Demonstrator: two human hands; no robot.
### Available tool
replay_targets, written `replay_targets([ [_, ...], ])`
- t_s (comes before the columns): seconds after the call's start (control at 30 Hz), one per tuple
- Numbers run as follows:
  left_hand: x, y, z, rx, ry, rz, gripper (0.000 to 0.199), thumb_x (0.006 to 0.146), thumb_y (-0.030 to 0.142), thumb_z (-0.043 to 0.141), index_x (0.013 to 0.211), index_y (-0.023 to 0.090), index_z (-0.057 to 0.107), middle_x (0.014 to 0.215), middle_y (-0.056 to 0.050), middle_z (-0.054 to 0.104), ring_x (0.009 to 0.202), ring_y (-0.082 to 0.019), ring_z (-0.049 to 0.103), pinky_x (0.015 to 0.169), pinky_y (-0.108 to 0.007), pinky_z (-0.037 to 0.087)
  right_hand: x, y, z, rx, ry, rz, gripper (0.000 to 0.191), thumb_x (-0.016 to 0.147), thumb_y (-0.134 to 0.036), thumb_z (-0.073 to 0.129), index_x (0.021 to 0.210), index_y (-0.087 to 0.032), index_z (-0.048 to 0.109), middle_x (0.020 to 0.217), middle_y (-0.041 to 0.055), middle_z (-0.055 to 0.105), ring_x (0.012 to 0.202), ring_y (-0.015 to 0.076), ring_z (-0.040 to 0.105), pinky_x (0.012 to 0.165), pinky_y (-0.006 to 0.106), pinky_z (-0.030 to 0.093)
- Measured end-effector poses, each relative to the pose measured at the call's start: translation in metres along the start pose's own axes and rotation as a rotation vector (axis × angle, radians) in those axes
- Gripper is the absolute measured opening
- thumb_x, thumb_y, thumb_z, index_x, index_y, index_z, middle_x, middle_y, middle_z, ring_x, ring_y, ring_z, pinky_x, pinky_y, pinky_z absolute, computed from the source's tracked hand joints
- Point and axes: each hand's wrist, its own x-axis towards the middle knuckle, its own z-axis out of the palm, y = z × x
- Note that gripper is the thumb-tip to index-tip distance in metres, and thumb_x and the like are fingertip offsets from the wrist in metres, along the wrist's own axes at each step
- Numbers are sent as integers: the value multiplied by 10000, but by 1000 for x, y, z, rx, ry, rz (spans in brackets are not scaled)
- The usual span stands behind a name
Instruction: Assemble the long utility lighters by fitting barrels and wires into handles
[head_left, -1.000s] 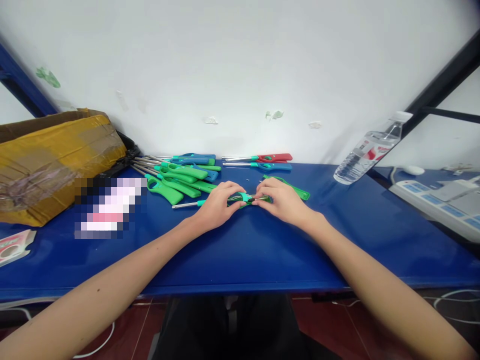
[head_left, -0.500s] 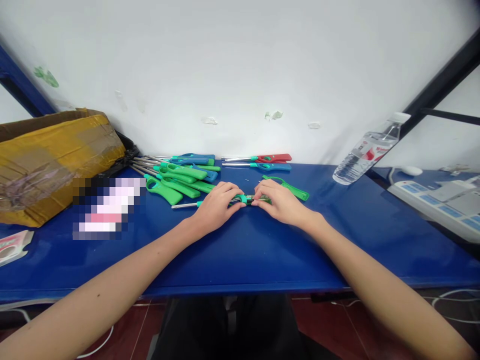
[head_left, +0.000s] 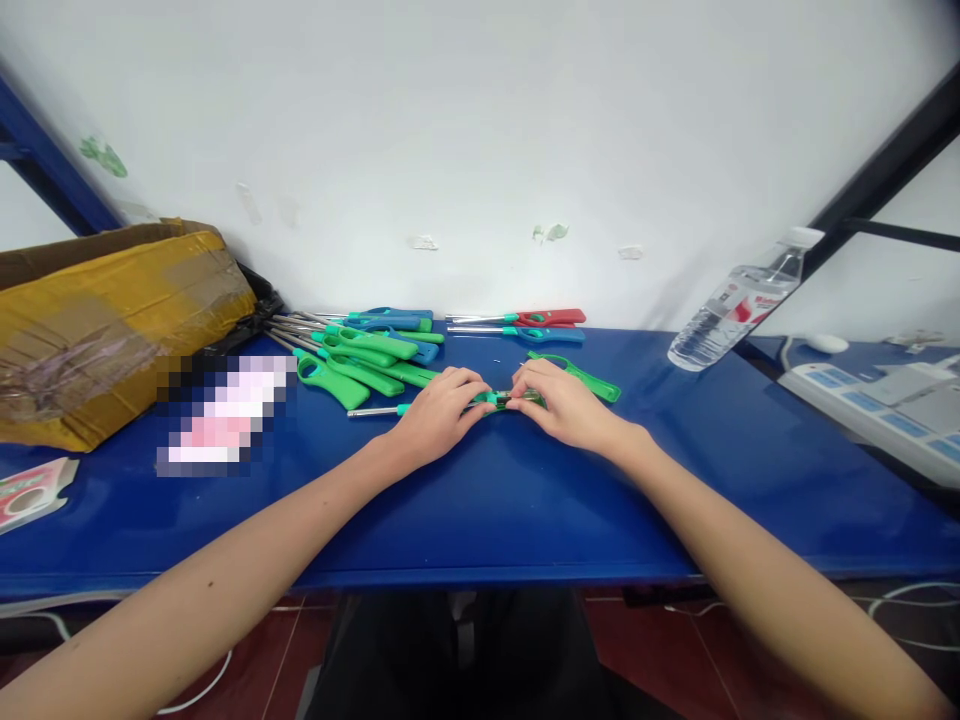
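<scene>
A long-nosed gas lighter [head_left: 377,411] lies across the table with its metal tube pointing left. My left hand [head_left: 441,412] is closed around its body, just behind the tube. My right hand [head_left: 562,405] pinches at the lighter's handle end, fingertips close to those of the left. Teal and green parts show between the hands, but fingers cover most of the handle and any small part in the pinch. Just behind my right hand rests a green handle shell [head_left: 598,386], apart from the lighter and partly hidden by the hand.
Several green and blue lighters [head_left: 367,347] are piled at the back left. Red and blue lighters [head_left: 551,333] lie by the wall. A taped cardboard box [head_left: 112,330] stands left, a water bottle [head_left: 731,305] and a white power strip [head_left: 870,410] right. A cardboard piece [head_left: 34,495] lies front left.
The view has shifted slightly, moving the scene a little to the right. Both hands stay on the lighter, with only a slight change at the fingertips.
</scene>
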Motion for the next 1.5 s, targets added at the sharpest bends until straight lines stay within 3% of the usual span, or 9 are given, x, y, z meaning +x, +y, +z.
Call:
replay_targets([
  [0.4,0,-2,-4,288,10,168,313,1055,309,397,1079,157,669,1081,-102,669,965,-221,566,833,-342,422,1,-4,0,-100,25,-85,150,989,-266,519,878,-197,592,922,90,650,886,233,593,817,392,492],
  [1.2,0,-2,-5,146,-34,150,317,1049,314,409,1096,189,697,1083,-99,665,977,-215,582,867,-354,462,0,1,-2,-44,-24,-117,162,982,-272,525,926,-199,659,993,99,655,927,232,622,839,392,517],
  [1.5,0,-5,-5,185,-24,112,251,978,341,584,1135,194,712,1009,-75,691,944,-230,590,852,-359,466,-1,0,0,-25,9,-84,122,941,-265,604,927,-199,705,990,89,679,941,233,632,847,402,537],
])
